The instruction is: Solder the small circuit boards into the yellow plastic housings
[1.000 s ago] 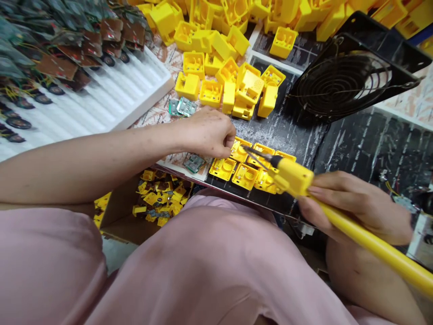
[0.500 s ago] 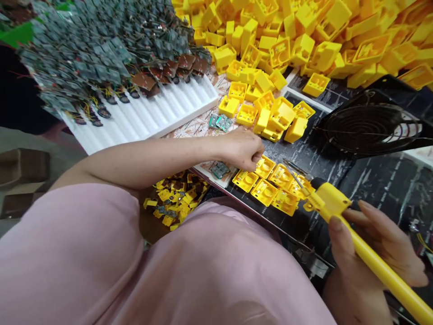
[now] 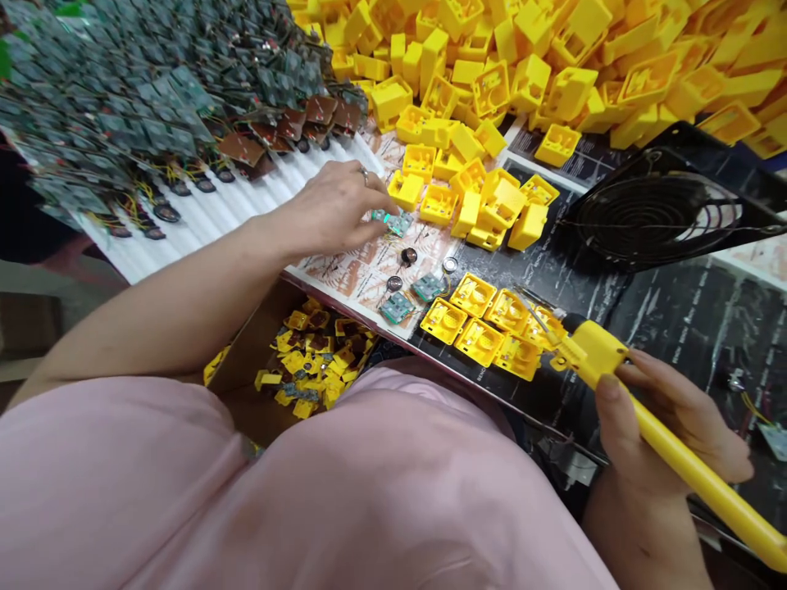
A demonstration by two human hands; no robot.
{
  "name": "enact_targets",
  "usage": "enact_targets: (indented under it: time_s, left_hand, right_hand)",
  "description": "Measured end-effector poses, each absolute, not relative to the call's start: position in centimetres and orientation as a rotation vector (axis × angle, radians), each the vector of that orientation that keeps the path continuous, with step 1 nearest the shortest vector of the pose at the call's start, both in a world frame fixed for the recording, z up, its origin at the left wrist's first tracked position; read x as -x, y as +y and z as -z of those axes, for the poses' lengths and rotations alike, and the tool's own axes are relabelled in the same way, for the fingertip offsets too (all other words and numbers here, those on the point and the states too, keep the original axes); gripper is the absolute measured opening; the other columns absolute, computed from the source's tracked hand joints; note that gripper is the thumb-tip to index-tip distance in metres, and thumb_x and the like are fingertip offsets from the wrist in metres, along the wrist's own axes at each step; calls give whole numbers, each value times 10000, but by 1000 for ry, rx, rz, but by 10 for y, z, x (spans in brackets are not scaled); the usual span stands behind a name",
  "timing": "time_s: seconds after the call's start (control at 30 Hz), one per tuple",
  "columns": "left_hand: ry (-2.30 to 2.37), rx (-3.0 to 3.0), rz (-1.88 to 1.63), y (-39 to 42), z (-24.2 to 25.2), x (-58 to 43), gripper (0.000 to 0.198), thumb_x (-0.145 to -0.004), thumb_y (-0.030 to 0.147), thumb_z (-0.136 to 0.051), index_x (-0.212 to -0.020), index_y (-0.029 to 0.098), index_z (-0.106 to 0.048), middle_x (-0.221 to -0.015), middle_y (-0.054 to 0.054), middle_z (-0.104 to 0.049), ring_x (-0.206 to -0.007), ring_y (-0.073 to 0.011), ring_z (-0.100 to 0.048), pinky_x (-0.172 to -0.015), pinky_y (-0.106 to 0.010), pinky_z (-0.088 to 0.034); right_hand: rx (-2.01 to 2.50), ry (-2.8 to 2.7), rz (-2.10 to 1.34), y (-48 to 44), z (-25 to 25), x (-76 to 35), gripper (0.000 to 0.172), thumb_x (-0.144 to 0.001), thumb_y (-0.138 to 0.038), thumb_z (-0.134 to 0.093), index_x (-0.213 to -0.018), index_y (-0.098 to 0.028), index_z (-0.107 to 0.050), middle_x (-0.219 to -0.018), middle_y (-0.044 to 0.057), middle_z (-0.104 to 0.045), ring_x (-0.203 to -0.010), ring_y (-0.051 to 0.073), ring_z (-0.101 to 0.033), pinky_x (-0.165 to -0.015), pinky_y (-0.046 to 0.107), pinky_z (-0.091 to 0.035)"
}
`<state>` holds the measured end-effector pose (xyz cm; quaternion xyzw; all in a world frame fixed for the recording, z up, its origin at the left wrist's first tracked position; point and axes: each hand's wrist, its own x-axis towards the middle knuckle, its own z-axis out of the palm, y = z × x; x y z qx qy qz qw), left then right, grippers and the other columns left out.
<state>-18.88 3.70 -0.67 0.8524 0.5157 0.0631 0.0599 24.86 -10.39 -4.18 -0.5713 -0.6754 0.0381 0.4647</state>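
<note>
My left hand (image 3: 341,205), a ring on one finger, reaches across the printed paper with thumb and fingertips closed on a small green circuit board (image 3: 398,223). Part of that board is hidden by the fingers. In my right hand (image 3: 670,418) is a long yellow tool (image 3: 689,459) with a boxy head and thin metal tip. Its tip hangs over a group of open yellow cases (image 3: 479,340) at the table's front edge. Between the hands lie two more circuit boards (image 3: 397,306) and several small round speakers (image 3: 409,256).
Many wired circuit boards (image 3: 153,106) cover a ridged white foam tray (image 3: 246,209). Yellow cases (image 3: 529,82) are heaped at the back. A black fan (image 3: 652,209) stands at right. Below the table edge, a cardboard box (image 3: 246,352) holds yellow parts.
My left hand has moved left and back from the yellow cases to the circuit boards, uncovering boards and speakers on the paper. The right hand keeps its hold on the yellow tool.
</note>
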Motion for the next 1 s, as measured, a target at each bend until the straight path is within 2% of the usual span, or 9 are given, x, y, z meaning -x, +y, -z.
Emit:
enact_targets:
  time_s: [0.17,0.3,0.43,0.53,0.6,0.67,0.73,0.87,1.0]
  left_hand:
    - [1682,-2436,-260,26,29,179,270,-1050,411,-626,-1036,208,-803,-1303,-44,-827,-1273,-288,-660,-1233,-631,-444]
    - [1595,-2171,-937,38,30,165,345,-1098,530,-637,-1011,205,-716,-1234,3,-853,-1283,-202,-712,-1282,-552,-482]
    - [1164,-1869,-1456,61,14,138,436,-1041,645,-726,-967,223,-646,-966,24,-831,-948,-165,-810,-1008,-430,-662]
    - [1092,-2001,-1273,61,3,111,425,-1038,606,-723,-969,186,-712,-914,-23,-813,-825,-172,-771,-879,-427,-682]
    - [1114,-2250,-929,46,3,92,322,-1061,505,-680,-963,210,-763,-965,-33,-833,-957,-222,-783,-1089,-570,-630]
    - [1114,-2501,-623,29,8,74,264,-1072,380,-617,-911,253,-784,-934,-17,-830,-1114,-266,-773,-1304,-704,-424]
    - [1105,-2649,-495,17,16,62,294,-1066,300,-568,-865,266,-780,-833,-16,-796,-1190,-280,-753,-1368,-740,-292]
    - [1204,-2669,-602,29,15,67,283,-1047,352,-585,-853,268,-772,-802,-9,-777,-1173,-278,-762,-1372,-765,-242]
    - [1307,-2247,-1046,53,-9,92,384,-974,601,-752,-951,220,-787,-1001,-46,-842,-1018,-269,-793,-1153,-611,-575]
  right_hand:
    - [1290,-1654,-68,-100,40,-245,475,-780,-216,-963,-1232,-327,-869,-809,22,-832,-505,145,-655,-395,238,-422]
    - [1203,-1636,-64,-97,37,-245,513,-808,-209,-955,-1295,-324,-842,-930,30,-867,-588,131,-718,-474,198,-501]
    - [1119,-1575,-41,-94,36,-250,453,-842,-221,-942,-1275,-312,-845,-993,13,-876,-702,109,-774,-716,178,-626]
    - [1096,-1541,-69,-94,37,-257,455,-844,-209,-940,-1278,-302,-841,-1021,10,-877,-753,101,-790,-773,162,-633]
    - [1099,-1532,-78,-95,38,-262,461,-845,-209,-940,-1286,-297,-838,-1030,10,-877,-764,102,-793,-790,164,-637]
    - [1105,-1533,-64,-98,39,-267,449,-854,-220,-937,-1285,-294,-839,-1015,9,-876,-731,100,-779,-767,166,-635]
    - [1134,-1542,-86,-102,39,-270,450,-860,-232,-935,-1293,-304,-837,-1005,9,-874,-703,102,-762,-702,170,-621]
    - [1275,-1545,-206,-113,35,-274,498,-864,-228,-933,-1334,-346,-817,-1004,1,-869,-720,117,-759,-619,197,-578]
    - [1353,-1536,-204,-121,31,-275,410,-883,-276,-922,-1280,-335,-840,-1014,2,-863,-762,154,-778,-623,254,-590]
